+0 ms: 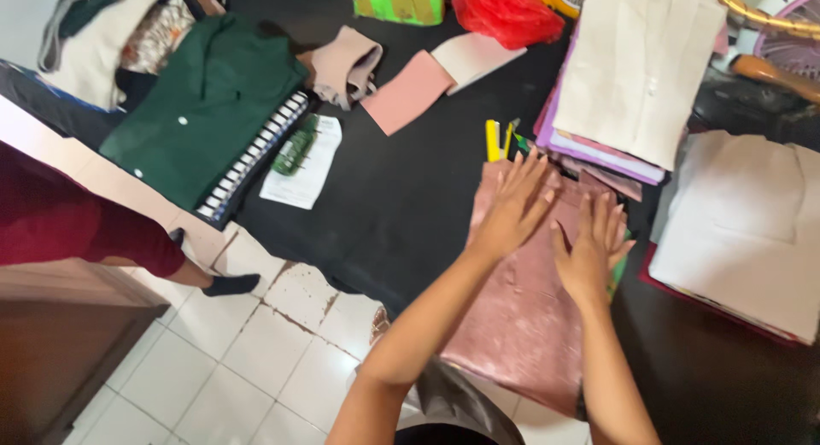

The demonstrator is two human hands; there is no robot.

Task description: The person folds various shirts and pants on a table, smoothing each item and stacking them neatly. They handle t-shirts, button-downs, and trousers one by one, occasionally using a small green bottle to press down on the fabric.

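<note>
Both hands, the left hand (512,207) and right hand (591,248), lie flat and open, side by side, pressing a dusty-pink folded fabric piece (521,317) onto the black table (401,197), probably smoothing it; a stack of folded cream garments (632,69) sits just beyond the fingertips.

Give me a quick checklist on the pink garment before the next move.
1. Left hand flat on pink garment: ok.
2. Right hand flat on it beside the left: ok.
3. Garment fully on the black table: not ok, its near edge hangs over.
4. Garment free of the folded stack: cannot tell, far edge is close to it.
5. Yellow pens off the garment: ok.
6. Surface smooth: cannot tell, blurred.
</note>
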